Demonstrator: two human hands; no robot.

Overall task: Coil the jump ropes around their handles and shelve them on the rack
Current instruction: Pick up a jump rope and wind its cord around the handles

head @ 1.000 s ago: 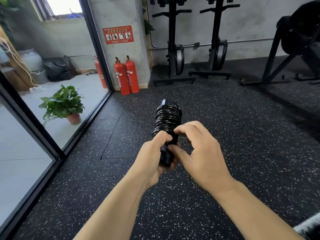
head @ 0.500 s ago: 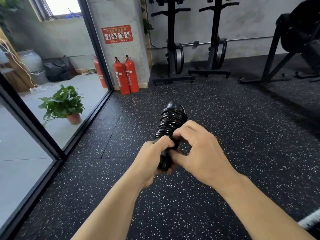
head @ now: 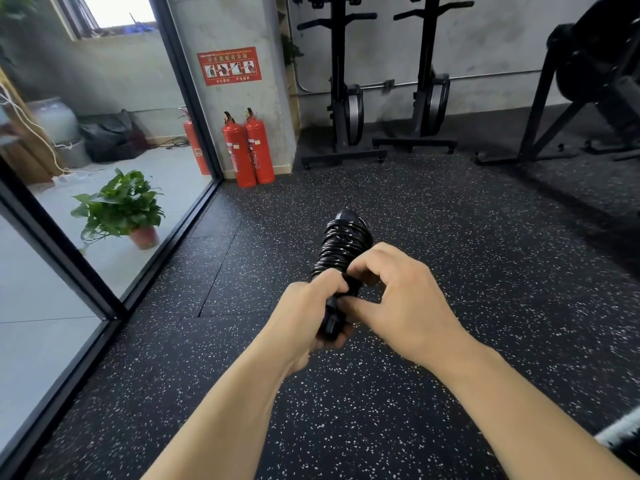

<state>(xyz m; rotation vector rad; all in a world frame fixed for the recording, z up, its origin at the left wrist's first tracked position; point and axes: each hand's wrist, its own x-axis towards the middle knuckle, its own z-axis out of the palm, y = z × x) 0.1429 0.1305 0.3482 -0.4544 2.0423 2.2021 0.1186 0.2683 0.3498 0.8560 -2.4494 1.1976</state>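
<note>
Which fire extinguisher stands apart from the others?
The leftmost one, left of the black door frame; the other two stand together by the pillar.

I'm in a gym. Black rubber floor [head: 485,271] flecked with white fills the whole lower frame. Two upright exercise machines [head: 351,112] stand against the concrete wall at top centre, and a heavy black equipment frame [head: 535,112] stands at upper right. Red fire extinguishers [head: 258,147] sit under a safety sign [head: 229,65] on the pillar. The coiled jump rope [head: 343,247] at centre fits too.
</note>
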